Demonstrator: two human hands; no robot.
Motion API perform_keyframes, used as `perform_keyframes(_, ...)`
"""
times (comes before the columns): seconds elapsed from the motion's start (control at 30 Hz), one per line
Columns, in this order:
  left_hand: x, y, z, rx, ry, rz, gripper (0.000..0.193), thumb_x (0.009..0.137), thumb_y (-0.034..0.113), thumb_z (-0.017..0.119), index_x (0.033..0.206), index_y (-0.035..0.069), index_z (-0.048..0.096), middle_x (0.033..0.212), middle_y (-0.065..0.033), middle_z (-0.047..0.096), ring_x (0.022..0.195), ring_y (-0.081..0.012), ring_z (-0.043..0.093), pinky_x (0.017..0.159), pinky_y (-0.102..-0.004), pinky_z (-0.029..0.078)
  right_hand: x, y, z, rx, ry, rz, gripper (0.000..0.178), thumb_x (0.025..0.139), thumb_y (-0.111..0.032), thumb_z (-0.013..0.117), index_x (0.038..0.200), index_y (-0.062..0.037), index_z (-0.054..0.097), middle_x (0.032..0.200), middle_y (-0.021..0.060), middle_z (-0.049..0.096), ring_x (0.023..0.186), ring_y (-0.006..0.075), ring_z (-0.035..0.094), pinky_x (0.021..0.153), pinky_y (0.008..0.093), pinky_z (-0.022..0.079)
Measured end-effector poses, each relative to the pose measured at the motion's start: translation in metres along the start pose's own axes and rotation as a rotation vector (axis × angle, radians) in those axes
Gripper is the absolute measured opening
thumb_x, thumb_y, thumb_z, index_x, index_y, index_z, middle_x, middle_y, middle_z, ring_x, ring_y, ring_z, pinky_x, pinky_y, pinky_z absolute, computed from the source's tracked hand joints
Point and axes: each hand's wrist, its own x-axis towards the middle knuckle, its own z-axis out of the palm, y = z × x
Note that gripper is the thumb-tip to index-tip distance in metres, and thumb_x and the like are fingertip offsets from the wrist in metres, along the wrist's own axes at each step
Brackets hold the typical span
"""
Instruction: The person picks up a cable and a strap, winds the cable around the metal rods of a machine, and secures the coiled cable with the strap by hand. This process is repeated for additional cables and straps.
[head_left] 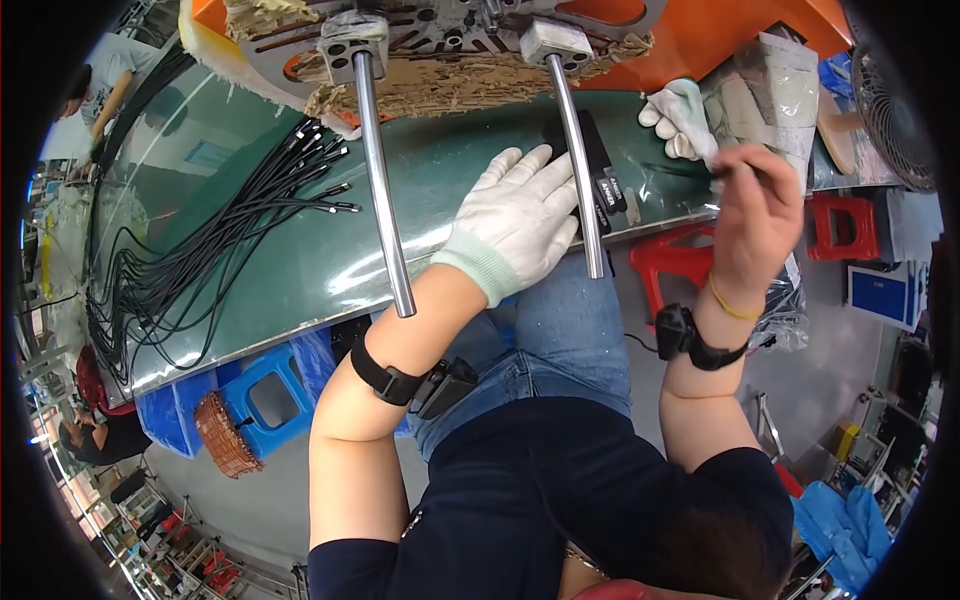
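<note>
My left hand [525,215] wears a white knit glove with a pale green cuff. It lies flat on the green tabletop [420,160], fingers stretched out. Right beside its fingertips are several black flat pieces with white print [607,192], partly behind a metal rod. My right hand [757,210] is bare and raised over the table's front edge, fingers bent together. Something small and dark shows at its blurred fingertips; its kind cannot be made out. A second white glove [682,118] lies beyond that hand.
Two metal rods [380,190] [578,165] jut toward me from an orange machine [690,40] above the table. A bundle of black cables [250,200] spreads at left. Plastic-wrapped packages [770,95] and a fan [897,110] stand at right. Red stools [668,265] and a blue stool [270,398] are below.
</note>
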Motion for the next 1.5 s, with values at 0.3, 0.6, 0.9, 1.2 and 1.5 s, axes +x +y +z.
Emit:
perform_keyframes(0.3,-0.078,-0.072,-0.092,0.351,0.156,-0.261,0.023,0.066,0.004,0.062,0.089,0.005,0.061,0.100,-0.0128,0.059,0.090,-0.0301,0.057,0.081,-0.0384,0.045,-0.038,-0.021,0.006,0.226,-0.061,0.232,0.021,0.081,0.006,0.047,0.102,0.0046,0.052,0.094,0.0121,0.053,0.077,0.0167,0.051,0.070,0.0275,0.043)
perform_keyframes(0.6,-0.112,-0.113,-0.099,0.309,0.164,-0.313,0.018,0.070,0.009,0.067,0.087,0.005,0.061,0.090,-0.0109,0.061,0.082,-0.0280,0.058,0.075,-0.0365,0.046,-0.064,-0.014,0.062,0.454,-0.229,0.545,0.026,0.073,0.014,0.057,0.095,0.0027,0.049,0.084,0.0084,0.055,0.067,0.0146,0.059,0.060,0.0231,0.049)
perform_keyframes(0.9,-0.087,0.004,-0.080,-0.354,0.203,-0.496,0.007,0.072,0.005,0.063,0.078,0.002,0.062,0.069,-0.0094,0.060,0.062,-0.0220,0.058,0.060,-0.0294,0.047,-0.068,-0.019,0.076,0.557,-0.251,0.661,0.024,0.076,0.009,0.059,0.098,0.0043,0.051,0.082,0.0090,0.056,0.066,0.0157,0.060,0.060,0.0247,0.049)
perform_keyframes(1.2,-0.082,0.041,-0.065,-0.684,0.078,-0.437,0.005,0.075,0.006,0.063,0.076,0.001,0.062,0.067,-0.0116,0.059,0.055,-0.0237,0.058,0.052,-0.0303,0.046,-0.068,-0.032,0.078,0.631,-0.375,0.623,0.018,0.080,0.003,0.061,0.098,0.0059,0.060,0.086,0.0099,0.061,0.069,0.0133,0.060,0.064,0.0225,0.049)
perform_keyframes(1.5,-0.083,0.040,-0.073,-0.534,0.051,-0.317,0.010,0.076,0.010,0.064,0.079,0.001,0.062,0.065,-0.0119,0.058,0.053,-0.0229,0.056,0.050,-0.0291,0.044,-0.054,-0.042,0.075,-0.030,-0.562,0.156,0.022,0.069,0.005,0.066,0.091,0.0039,0.064,0.073,0.0104,0.060,0.060,0.0173,0.057,0.055,0.0278,0.046)
